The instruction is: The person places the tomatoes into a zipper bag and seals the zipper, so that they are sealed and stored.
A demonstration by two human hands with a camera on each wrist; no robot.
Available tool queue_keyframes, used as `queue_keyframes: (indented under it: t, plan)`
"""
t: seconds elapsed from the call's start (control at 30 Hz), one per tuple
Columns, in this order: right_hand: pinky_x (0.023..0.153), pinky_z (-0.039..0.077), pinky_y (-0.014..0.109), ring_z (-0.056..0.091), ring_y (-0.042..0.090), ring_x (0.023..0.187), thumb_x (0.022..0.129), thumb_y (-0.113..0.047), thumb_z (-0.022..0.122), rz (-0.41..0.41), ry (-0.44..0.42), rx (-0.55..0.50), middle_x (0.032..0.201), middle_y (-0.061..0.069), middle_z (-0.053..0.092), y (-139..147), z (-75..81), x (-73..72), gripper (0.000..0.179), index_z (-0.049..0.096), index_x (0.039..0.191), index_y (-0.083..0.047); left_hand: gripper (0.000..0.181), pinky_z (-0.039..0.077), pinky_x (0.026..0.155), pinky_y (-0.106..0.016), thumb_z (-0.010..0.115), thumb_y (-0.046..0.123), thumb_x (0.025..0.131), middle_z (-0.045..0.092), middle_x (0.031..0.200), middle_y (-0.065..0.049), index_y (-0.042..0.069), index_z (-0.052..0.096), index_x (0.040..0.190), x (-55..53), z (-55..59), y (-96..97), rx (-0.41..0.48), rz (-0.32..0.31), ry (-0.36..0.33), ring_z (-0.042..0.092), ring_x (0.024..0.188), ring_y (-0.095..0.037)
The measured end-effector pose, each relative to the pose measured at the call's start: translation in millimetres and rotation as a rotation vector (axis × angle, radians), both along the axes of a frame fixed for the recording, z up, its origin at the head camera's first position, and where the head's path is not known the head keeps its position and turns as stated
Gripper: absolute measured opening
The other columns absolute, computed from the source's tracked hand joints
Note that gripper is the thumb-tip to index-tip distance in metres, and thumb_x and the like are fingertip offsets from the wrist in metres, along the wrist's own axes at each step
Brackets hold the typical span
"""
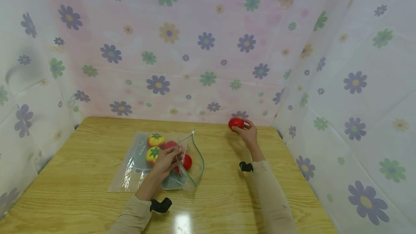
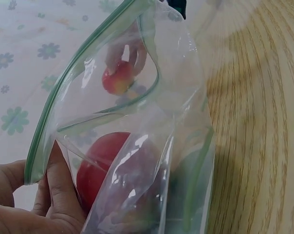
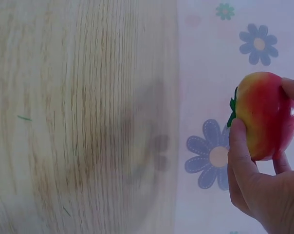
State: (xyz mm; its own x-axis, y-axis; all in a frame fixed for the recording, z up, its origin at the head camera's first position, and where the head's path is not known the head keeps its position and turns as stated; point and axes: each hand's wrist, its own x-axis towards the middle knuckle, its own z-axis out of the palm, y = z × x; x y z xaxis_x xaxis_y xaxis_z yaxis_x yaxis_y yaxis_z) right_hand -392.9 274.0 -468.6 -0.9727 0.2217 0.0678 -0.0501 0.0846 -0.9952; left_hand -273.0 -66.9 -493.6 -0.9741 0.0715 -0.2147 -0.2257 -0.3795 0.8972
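A clear zip bag [image 1: 121,176] with a green seal lies on the table, its mouth gaping to the right. Inside are several toy tomatoes [image 1: 156,140], some showing yellow with green leafy tops, others red. My left hand [image 1: 162,163] pinches the bag's edge near the mouth; the left wrist view shows the thumb and fingers at the green seal [image 2: 52,105]. Off to the right, near the table's back edge, my right hand [image 1: 250,136] grips another toy tomato [image 3: 266,117], red and yellow with a green top. It is held above the table, apart from the bag.
The wood-grain table [image 1: 221,205] stretches under both hands. A flower-print cloth [image 1: 201,64] stands behind the table and along both sides. Black pieces [image 1: 161,205] sit at both wrists. Tiny green bits [image 3: 24,118] lie on the wood.
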Motion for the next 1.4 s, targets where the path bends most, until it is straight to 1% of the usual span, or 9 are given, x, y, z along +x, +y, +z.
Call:
queue_keyframes:
  t: [0.2,0.43,0.5,0.7,0.83,0.93,1.1,1.27,1.4]
  plan:
    - [0.09,0.057,0.037,0.05,0.038,0.13,0.089,-0.008,0.079,0.074,-0.016,0.008,0.144,0.026,0.045,-3,7.4,13.2,0.068,0.043,0.147,-0.003,0.019,0.058,0.065,-0.02,0.063,0.01,0.102,0.073,0.081,0.003,-0.002,0.067,0.116,0.4,-2.0,-0.1,0.003,-0.002,0.004,0.068,0.07,-0.005]
    - [0.086,0.059,0.029,0.051,0.041,0.129,0.092,-0.011,0.077,0.185,0.023,0.102,0.144,0.026,0.047,-9,15.4,29.8,0.067,0.045,0.15,-0.006,0.02,0.057,0.063,-0.019,0.062,0.011,0.102,0.073,0.082,0.003,-0.003,0.067,0.117,1.5,-1.1,-0.3,-0.021,0.008,-0.002,0.067,0.071,-0.006]
    - [0.089,0.059,0.032,0.051,0.042,0.129,0.092,-0.013,0.078,0.209,0.03,0.133,0.145,0.026,0.047,-10,15.9,34.4,0.068,0.045,0.15,-0.007,0.022,0.057,0.063,-0.019,0.062,0.011,0.103,0.073,0.083,0.003,-0.004,0.067,0.118,1.5,-0.9,-0.2,-0.024,0.007,-0.002,0.067,0.071,-0.006]
    - [0.098,0.055,0.047,0.054,0.043,0.127,0.088,-0.016,0.081,0.224,0.032,0.194,0.146,0.023,0.049,-16,10.7,44.9,0.069,0.048,0.148,-0.009,0.025,0.057,0.064,-0.019,0.061,0.011,0.103,0.072,0.083,0.003,-0.005,0.065,0.122,1.5,-1.8,0.0,-0.035,0.007,-0.001,0.066,0.071,-0.006]
    - [0.097,0.056,0.045,0.056,0.042,0.124,0.088,-0.011,0.081,0.225,0.03,0.212,0.144,0.025,0.05,-25,25.1,64.8,0.066,0.049,0.146,-0.004,0.023,0.056,0.064,-0.019,0.061,0.012,0.103,0.073,0.083,0.004,-0.003,0.067,0.119,1.5,-2.7,0.4,-0.05,0.009,-0.002,0.067,0.072,-0.006]
    - [0.096,0.056,0.042,0.056,0.043,0.124,0.087,-0.007,0.08,0.234,0.03,0.213,0.143,0.027,0.05,-28,28.4,72.3,0.066,0.049,0.145,-0.001,0.023,0.056,0.065,-0.018,0.06,0.012,0.104,0.072,0.083,0.004,-0.003,0.066,0.12,2.0,-2.2,0.6,-0.053,0.009,0.0,0.066,0.072,-0.006]
    - [0.096,0.056,0.043,0.055,0.043,0.126,0.085,-0.007,0.083,0.24,0.035,0.186,0.143,0.024,0.051,-25,6.9,66.2,0.068,0.051,0.145,-0.004,0.026,0.057,0.065,-0.019,0.061,0.011,0.103,0.072,0.083,0.003,-0.006,0.063,0.123,2.7,-0.3,0.7,-0.039,0.012,-0.002,0.066,0.072,-0.005]
    - [0.098,0.055,0.044,0.056,0.041,0.127,0.085,-0.011,0.084,0.258,0.034,0.182,0.143,0.021,0.053,-28,-0.3,75.3,0.065,0.054,0.142,-0.009,0.029,0.057,0.066,-0.019,0.06,0.011,0.104,0.072,0.083,0.004,-0.007,0.061,0.126,1.2,-0.9,1.3,-0.03,0.007,0.001,0.066,0.071,-0.005]
    - [0.096,0.057,0.044,0.058,0.04,0.123,0.084,-0.012,0.085,0.287,0.042,0.175,0.14,0.019,0.056,-32,-2.7,85.9,0.063,0.056,0.139,-0.008,0.031,0.057,0.065,-0.019,0.061,0.012,0.103,0.072,0.082,0.004,-0.008,0.06,0.128,0.1,-3.1,1.5,-0.032,0.009,-0.003,0.066,0.07,-0.005]
